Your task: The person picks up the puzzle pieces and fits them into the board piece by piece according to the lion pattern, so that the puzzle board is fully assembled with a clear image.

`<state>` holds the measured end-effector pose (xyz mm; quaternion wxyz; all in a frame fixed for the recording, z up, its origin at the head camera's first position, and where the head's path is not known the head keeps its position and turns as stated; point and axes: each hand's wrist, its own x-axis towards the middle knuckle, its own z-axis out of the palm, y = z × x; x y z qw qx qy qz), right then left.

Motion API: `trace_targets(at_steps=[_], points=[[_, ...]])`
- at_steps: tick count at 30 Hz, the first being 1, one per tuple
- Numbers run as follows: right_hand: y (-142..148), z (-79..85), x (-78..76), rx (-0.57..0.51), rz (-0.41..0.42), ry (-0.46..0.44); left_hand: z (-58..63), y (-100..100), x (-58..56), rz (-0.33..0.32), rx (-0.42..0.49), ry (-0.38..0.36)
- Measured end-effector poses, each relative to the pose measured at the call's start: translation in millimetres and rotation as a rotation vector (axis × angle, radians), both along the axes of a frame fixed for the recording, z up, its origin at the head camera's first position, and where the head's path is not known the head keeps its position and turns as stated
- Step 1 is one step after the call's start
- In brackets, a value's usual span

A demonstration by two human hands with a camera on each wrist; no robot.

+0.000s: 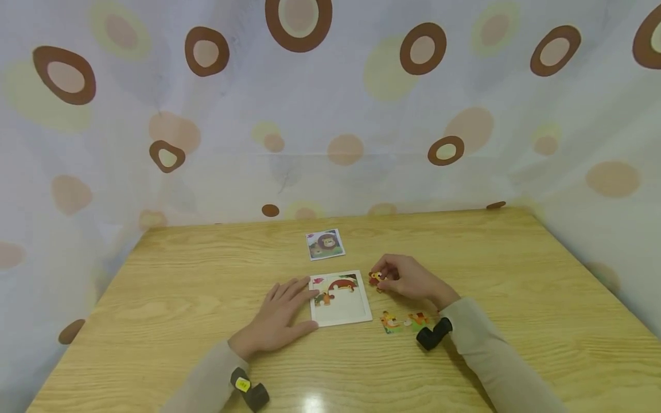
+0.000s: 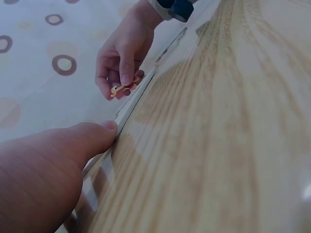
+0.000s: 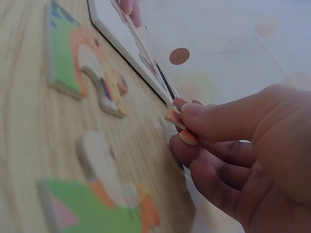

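A white puzzle frame (image 1: 368, 312) lies on the table with several pieces fitted along its upper and left parts. My left hand (image 1: 279, 318) rests at its left side, fingers spread and fairly straight, fingertips and thumb touching the edge. In the left wrist view the thumb (image 2: 97, 138) presses against that edge. My right hand (image 1: 410, 278) pinches a puzzle piece (image 1: 377, 279) with a lion's face on it, just right of the frame. The right wrist view shows this puzzle piece (image 3: 176, 118) between thumb and fingers, mostly hidden.
Two loose puzzle pieces, one with green and orange (image 1: 391, 323) and another (image 1: 417, 321), lie below my right hand. Behind the frame is a picture card (image 1: 325, 244) of a lion. A spotted curtain (image 1: 346, 183) hangs at the table's far edge.
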<state>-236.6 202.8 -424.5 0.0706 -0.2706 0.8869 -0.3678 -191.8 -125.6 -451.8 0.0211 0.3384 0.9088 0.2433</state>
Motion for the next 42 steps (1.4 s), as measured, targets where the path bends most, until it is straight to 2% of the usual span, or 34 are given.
trace_targets(at_steps=[7, 14, 20, 25, 29, 35, 42], points=[[-7.2, -2.1, 0.7, -0.065, -0.025, -0.027, 0.2, 0.7, -0.6, 0.005, 0.001, 0.004], [-18.2, -4.0, 5.6, -0.192, -0.110, -0.090, 2.6, 2.8, -1.3, -0.003, 0.001, -0.005], [-32.7, -2.4, 10.2, -0.252, -0.092, -0.111, 4.2, 3.1, -1.9, 0.002, -0.010, 0.002], [-46.5, -3.6, 12.5, -0.186, -0.087, -0.077, 4.7, 2.3, -2.0, 0.006, -0.012, -0.015], [-57.2, -2.7, 15.1, -0.109, -0.120, -0.023, 4.1, 2.9, -2.0, 0.005, -0.007, -0.020], [-68.4, -3.4, 15.0, -0.091, -0.140, 0.052, 5.6, 2.5, -1.2, 0.008, -0.008, -0.018], [-79.7, -7.6, 13.4, -0.068, -0.162, 0.036, 7.3, 1.4, 0.4, 0.010, -0.009, -0.026]])
